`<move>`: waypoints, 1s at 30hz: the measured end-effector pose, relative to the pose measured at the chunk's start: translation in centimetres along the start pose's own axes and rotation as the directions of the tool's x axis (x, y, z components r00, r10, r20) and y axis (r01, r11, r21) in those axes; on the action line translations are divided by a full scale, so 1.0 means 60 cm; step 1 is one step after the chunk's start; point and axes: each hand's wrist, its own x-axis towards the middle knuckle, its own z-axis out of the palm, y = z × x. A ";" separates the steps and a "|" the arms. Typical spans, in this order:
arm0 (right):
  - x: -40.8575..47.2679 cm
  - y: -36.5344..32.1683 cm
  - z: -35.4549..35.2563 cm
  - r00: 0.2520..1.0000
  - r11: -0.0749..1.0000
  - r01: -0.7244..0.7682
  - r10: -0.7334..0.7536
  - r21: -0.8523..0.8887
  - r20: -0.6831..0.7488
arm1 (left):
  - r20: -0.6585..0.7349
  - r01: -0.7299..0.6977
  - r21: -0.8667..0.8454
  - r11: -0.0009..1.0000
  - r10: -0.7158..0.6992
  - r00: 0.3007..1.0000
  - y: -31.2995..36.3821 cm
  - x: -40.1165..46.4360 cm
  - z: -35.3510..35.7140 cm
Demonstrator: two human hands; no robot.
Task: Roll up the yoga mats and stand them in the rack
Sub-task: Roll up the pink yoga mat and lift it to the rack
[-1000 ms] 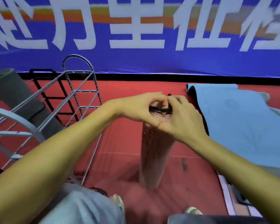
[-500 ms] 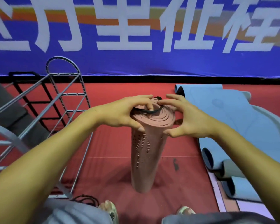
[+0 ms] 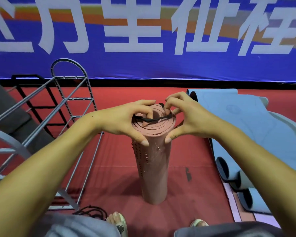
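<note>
A rolled pink yoga mat [image 3: 152, 170] stands upright on the red floor in the middle of the view. A black elastic band [image 3: 152, 118] stretches across its spiral top. My left hand [image 3: 125, 120] grips the top's left rim and pinches the band. My right hand [image 3: 186, 117] holds the right rim and pulls the band's other end with its fingertips. The grey metal rack [image 3: 65, 106] stands to the left, with a dark grey rolled mat [image 3: 5, 106] leaning in it.
Blue mats [image 3: 256, 134] lie partly unrolled on the floor at right, with rolled ends near the front. More black bands [image 3: 92, 211] lie on the floor by my left foot. A blue banner wall closes the far side.
The pink roll's top has come into full view and both hands have spread the black band wider across it. The view has shifted slightly, with the rack sliding left then right.
</note>
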 end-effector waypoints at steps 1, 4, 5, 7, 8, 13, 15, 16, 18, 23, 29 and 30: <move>0.001 0.000 0.000 1.000 1.000 -0.002 0.002 0.005 -0.004 | -0.009 -0.002 0.007 1.000 0.002 1.000 0.000 0.001 0.001; -0.003 0.010 0.004 0.998 1.000 0.009 -0.008 0.008 -0.063 | -0.022 -0.017 0.017 1.000 0.018 1.000 -0.002 0.003 0.004; -0.006 0.015 0.010 0.994 1.000 0.021 -0.021 0.003 -0.109 | -0.036 -0.023 0.011 1.000 0.023 0.999 -0.002 0.002 0.004; -0.014 0.028 0.026 0.974 0.999 0.039 -0.032 0.027 -0.222 | -0.067 -0.033 -0.003 0.999 0.032 0.997 -0.006 0.002 0.004; -0.018 0.035 0.033 0.962 0.998 0.039 -0.025 0.047 -0.271 | -0.077 -0.035 -0.008 0.999 0.034 0.996 -0.009 0.002 0.004; -0.032 0.077 0.056 0.930 0.977 -0.011 0.088 0.212 -0.358 | -0.092 -0.056 -0.034 0.998 0.052 0.994 -0.021 0.011 0.008; -0.039 0.090 0.066 0.915 0.972 -0.012 0.105 0.233 -0.389 | -0.113 -0.081 -0.053 0.995 0.074 0.991 -0.024 0.015 0.012; -0.042 0.092 0.074 0.904 0.980 0.011 0.076 0.200 -0.421 | -0.136 -0.095 -0.059 0.994 0.086 0.987 -0.026 0.016 0.014; -0.049 0.086 0.090 0.885 0.994 0.083 -0.040 0.072 -0.465 | -0.204 -0.115 -0.073 0.991 0.098 0.974 -0.035 0.015 0.021; -0.057 0.070 0.100 0.858 0.977 0.173 -0.211 -0.123 -0.469 | -0.331 -0.245 -0.059 0.968 0.212 0.920 -0.041 0.020 0.051; -0.051 0.104 0.105 0.879 0.981 0.124 -0.179 -0.151 -0.442 | -0.596 -0.300 0.059 0.952 0.275 0.755 -0.057 0.037 0.100; -0.053 0.115 0.106 0.911 0.979 0.112 -0.170 -0.171 -0.375 | -0.626 -0.277 0.083 0.957 0.267 0.733 -0.065 0.038 0.108</move>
